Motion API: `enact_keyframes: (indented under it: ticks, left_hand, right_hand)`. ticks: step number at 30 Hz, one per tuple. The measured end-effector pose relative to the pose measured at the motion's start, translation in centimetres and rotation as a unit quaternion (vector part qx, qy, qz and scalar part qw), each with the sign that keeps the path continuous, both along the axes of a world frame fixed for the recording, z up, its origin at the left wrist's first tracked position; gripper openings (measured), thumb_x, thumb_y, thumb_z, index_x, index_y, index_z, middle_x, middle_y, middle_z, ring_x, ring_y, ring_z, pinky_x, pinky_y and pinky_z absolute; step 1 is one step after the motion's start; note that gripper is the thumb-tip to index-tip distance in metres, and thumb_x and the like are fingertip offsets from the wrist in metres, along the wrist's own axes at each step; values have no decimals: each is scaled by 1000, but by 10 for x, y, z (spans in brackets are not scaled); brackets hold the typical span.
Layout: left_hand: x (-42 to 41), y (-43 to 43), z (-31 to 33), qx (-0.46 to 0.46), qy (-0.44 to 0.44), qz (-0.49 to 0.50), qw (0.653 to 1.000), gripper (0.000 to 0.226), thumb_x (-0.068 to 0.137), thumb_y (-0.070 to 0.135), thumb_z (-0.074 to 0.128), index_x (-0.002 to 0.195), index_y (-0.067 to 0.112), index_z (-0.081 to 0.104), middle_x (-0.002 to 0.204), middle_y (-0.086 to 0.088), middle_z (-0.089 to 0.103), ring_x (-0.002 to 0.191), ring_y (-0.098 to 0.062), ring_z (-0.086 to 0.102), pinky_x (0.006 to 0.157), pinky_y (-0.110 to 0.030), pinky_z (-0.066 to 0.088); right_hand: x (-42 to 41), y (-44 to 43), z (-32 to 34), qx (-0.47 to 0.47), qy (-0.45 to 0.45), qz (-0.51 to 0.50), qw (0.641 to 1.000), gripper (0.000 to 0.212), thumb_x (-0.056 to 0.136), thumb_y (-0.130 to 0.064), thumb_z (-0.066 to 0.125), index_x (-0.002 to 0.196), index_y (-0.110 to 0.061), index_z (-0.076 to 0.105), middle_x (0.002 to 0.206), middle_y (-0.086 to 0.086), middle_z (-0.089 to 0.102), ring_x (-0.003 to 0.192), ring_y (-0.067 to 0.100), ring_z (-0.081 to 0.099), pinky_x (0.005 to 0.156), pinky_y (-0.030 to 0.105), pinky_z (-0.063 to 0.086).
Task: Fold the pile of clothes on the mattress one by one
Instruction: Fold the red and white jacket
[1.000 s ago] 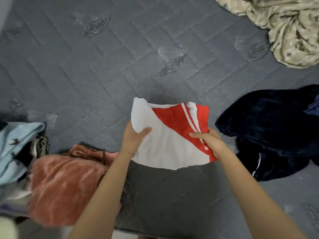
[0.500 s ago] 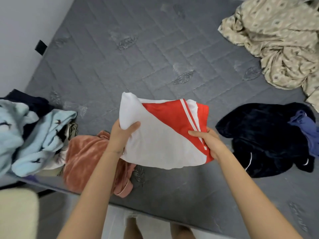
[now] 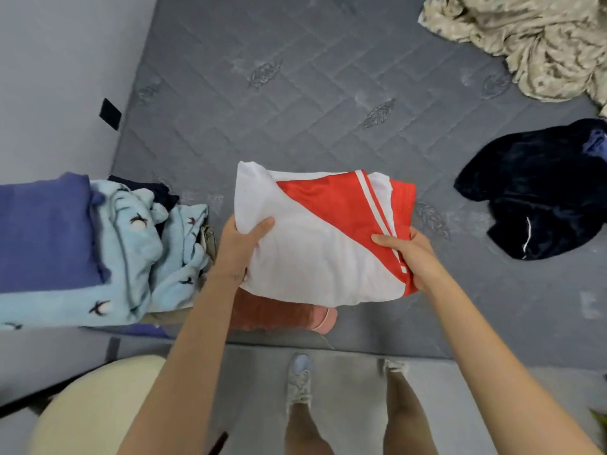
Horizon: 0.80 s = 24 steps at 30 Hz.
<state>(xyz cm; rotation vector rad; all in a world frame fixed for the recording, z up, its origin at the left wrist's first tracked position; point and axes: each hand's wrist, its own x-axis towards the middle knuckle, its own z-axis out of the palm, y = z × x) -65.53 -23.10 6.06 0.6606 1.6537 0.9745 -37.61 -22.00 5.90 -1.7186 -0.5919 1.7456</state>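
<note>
A folded white and red garment (image 3: 315,244) hangs in the air above the near edge of the grey mattress (image 3: 295,103). My left hand (image 3: 239,244) grips its left side, thumb on top. My right hand (image 3: 410,257) grips its right side by the red stripe. Under it lies a folded pink fleece garment (image 3: 279,315). To the left is a stack of folded clothes, with a blue piece (image 3: 46,231) and a light blue patterned one (image 3: 151,257). A dark navy garment (image 3: 538,192) lies unfolded on the right.
A crumpled beige patterned cloth (image 3: 532,41) fills the far right corner of the mattress. A wall (image 3: 59,77) runs along the left. My feet stand on the grey floor (image 3: 348,389) at the mattress edge. A cream rounded object (image 3: 95,408) sits at bottom left.
Both hands carried the folded white and red garment toward the near left, over the pink garment. The view tilted down, showing the floor and my feet.
</note>
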Motion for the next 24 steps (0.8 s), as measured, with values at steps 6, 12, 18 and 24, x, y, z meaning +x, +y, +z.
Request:
enact_keyframes:
  ticks: [6,12,18,24]
  left_hand:
    - [-46,-22,-8,-3,12,-36,999,19,90,22,66,99,35,55,93,21,61,70,15,61,57,-9,49]
    - [-79,-34,-35,-28,46,2,999,41,84,33,72,121,21,58,113,7,66,102,-12,62,83,-31,50]
    - [-96,-43,-79,-53,104,26,993,32,85,28,72,112,17,59,108,1,65,96,-15,62,77,-27,49]
    - [-100,-48,-127,-78,292,-36,953,61,88,31,69,137,6,43,135,-13,54,125,-30,49,99,-36,37]
  right_hand:
    - [-50,-38,-9,1,-8,-25,1000,46,71,-13,83,111,-16,62,102,2,74,88,20,72,72,33,57]
    - [-74,-51,-30,-17,7,-21,1000,41,72,-11,81,109,-14,63,99,4,74,86,21,73,68,30,56]
    - [-99,-58,-79,-52,12,-11,999,40,73,-11,81,108,-11,63,98,7,74,82,20,73,64,28,57]
    - [-113,-60,-130,-66,-10,-2,998,41,73,-11,82,109,-12,63,102,9,73,84,20,72,70,30,58]
